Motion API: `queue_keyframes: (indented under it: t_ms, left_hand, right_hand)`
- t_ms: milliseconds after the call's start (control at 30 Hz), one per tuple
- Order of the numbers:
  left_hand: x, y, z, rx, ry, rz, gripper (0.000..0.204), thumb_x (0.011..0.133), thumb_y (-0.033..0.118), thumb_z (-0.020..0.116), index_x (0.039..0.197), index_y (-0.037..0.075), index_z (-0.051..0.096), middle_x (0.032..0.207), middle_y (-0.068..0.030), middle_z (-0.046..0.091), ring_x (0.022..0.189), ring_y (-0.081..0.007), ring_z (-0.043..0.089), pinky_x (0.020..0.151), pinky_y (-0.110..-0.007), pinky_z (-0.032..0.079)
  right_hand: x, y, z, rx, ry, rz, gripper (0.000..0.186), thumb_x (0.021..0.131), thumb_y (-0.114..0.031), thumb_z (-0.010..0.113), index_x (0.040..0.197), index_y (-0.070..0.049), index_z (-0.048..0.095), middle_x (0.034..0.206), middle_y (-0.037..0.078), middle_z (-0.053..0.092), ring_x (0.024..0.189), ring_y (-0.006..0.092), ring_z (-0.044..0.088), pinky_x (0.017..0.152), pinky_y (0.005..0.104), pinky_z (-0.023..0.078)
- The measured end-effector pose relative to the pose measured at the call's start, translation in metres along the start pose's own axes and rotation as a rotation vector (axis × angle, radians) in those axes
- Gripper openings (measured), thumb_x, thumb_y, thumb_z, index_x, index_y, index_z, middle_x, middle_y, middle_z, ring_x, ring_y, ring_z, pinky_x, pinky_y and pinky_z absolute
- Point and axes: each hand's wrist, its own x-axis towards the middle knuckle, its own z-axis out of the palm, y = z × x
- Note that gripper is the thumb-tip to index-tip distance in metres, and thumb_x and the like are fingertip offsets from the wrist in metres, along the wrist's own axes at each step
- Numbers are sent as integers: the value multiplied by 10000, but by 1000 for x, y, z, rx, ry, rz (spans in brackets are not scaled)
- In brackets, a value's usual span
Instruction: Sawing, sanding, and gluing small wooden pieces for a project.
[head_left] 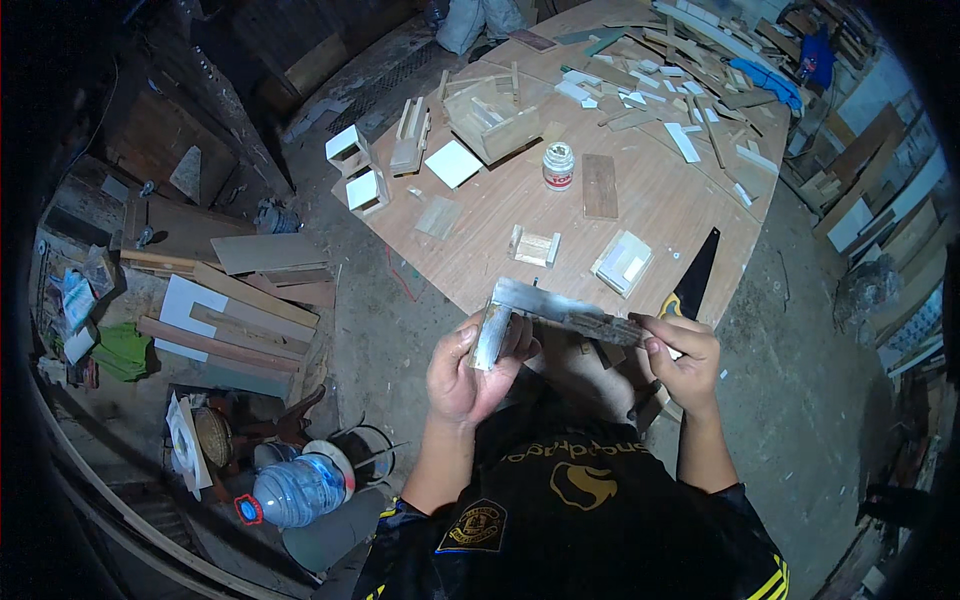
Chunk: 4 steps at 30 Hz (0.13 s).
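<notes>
An L-shaped wooden piece point(545, 302) is held up before my body, past the near edge of the table. My left hand point(455, 372) grips its short, pale leg at the corner end, the thumb on the near side and the fingers behind. At the far end of its long, greyish and rough-looking leg, my right hand point(688, 360) is closed in a pinch. A small white tip shows beside the right fingers; I cannot tell what it belongs to. A hand saw point(697, 268) lies just beyond the right hand on the table.
The wooden table point(470, 275) bears a small wooden frame point(534, 246), stacked light blocks point(622, 263), a jar point(558, 166), a brown board point(600, 187) and an open wooden box point(492, 118). Offcuts point(640, 95) cover its far right. A large water bottle point(300, 490) lies at lower left.
</notes>
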Motion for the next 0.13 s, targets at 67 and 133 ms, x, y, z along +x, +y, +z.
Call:
queue_keyframes:
  t_ms: [67, 133]
  left_hand:
    - [0, 1, 21, 101, 334, -8, 499, 920, 306, 457, 1218, -91, 509, 1076, -173, 601, 1037, -285, 552, 960, -456, 398]
    - [-2, 3, 13, 167, 326, 4, 522, 912, 352, 459, 1197, -82, 519, 1055, -156, 591, 1032, -257, 522, 956, -435, 369]
  right_hand:
    - [-2, 8, -9, 4, -53, -24, 140, 793, 1, 630, 900, 72, 685, 667, 86, 603, 556, 152, 560, 528, 267, 422]
    - [-4, 19, -14, -35, -259, -143, 221, 800, -45, 647, 992, 44, 710, 673, 78, 610, 528, 195, 554, 519, 266, 424]
